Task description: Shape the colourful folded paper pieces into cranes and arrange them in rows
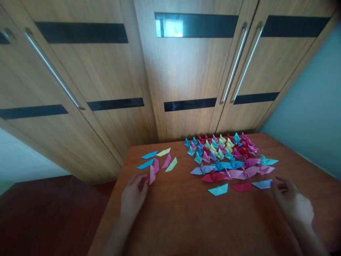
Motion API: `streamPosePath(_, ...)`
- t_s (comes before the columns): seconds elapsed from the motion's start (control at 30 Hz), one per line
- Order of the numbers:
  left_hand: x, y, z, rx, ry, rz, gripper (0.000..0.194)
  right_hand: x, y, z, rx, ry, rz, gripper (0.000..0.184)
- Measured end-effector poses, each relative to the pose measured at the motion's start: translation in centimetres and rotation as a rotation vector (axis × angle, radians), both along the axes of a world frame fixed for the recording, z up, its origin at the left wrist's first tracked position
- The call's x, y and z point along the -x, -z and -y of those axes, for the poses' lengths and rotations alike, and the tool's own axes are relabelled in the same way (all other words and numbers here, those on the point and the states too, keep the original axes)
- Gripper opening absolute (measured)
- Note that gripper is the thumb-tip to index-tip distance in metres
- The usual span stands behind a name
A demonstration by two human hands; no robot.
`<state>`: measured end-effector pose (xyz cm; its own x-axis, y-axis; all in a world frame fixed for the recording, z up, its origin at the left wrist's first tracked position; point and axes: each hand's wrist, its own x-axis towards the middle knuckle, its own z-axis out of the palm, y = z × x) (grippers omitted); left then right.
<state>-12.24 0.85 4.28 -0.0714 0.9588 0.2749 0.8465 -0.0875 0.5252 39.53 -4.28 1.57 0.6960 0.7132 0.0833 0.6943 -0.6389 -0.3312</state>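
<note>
My left hand (134, 193) is at the left of the table, thumb and fingertips pinched around a small red paper piece (145, 179), mostly hidden. Right beside those fingertips lies a pink folded paper strip (152, 174), with more pink, blue and pale yellow strips (171, 164) behind it. On the right, my right hand (293, 204) has its thumb and curled fingers at the right tip of a lavender folded paper strip (262, 184). That strip forms a row with a red strip (241, 187) and a teal strip (218, 190).
Several folded paper cranes with spread wings (241, 173) lie behind the row. Farther back, many small pointed paper shapes (213, 145) stand close together. The wooden table (183, 220) meets a wardrobe (186, 71) at the back and a pale blue wall (314, 99) to the right.
</note>
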Motion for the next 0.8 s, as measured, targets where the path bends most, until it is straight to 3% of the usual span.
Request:
streamPosePath(0.13,3.2,0.5,-1.9,-0.042,-0.023,-0.258,0.032,2.8,0.0,0.6,-0.120,-0.105,0.015,0.044)
streamPosePath(0.3,4.4,1.9,-2.7,0.008,0.058,-0.347,0.031,6.8,0.1,0.9,-0.237,-0.254,-0.052,0.044)
streamPosePath(0.47,4.7,1.9,-2.3,-0.010,0.032,-0.280,0.024,10.3,-0.3,1.2,-0.298,-0.385,-0.177,0.040)
streamPosePath(0.67,5.7,1.9,-0.7,0.028,-0.055,-0.035,0.017,13.9,-0.7,1.4,-0.370,-0.489,-0.366,0.040)
streamPosePath(0.8,4.3,1.3,0.6,-0.072,-0.068,0.049,0.014,17.4,-1.0,1.7,-0.368,-0.547,-0.584,0.035)
